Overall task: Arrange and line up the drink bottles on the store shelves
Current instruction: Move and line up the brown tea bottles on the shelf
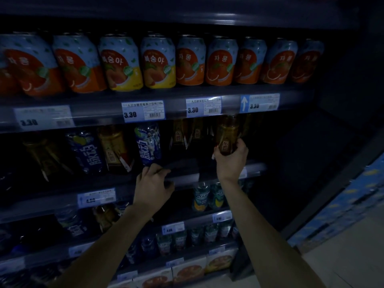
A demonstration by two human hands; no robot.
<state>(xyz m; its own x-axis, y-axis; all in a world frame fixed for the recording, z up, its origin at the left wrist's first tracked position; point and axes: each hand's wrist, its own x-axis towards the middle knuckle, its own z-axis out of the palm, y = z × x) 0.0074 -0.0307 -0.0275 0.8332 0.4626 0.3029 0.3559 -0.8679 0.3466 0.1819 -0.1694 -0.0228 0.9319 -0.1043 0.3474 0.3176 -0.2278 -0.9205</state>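
Dim light, v. dark aisle. Tall dark-grey metal shelving unit w/ blue-white paper price tags on rail edges. Pale tiled floor btm right, beside stacked blue patterned cartons.

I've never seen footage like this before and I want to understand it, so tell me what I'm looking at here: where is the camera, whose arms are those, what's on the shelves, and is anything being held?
There is no machine here. These are a person's two bare arms, filmed by one wide-angle camera worn on their head, looking forward and down. They face dim store shelves. The top shelf carries a row of fruit drink cans, with price tags on the rail below them. On the shelf beneath, the right hand grips an amber bottle near its base. The left hand is at that shelf's front edge, just below a blue bottle. It is too dark to tell whether that hand grips anything.
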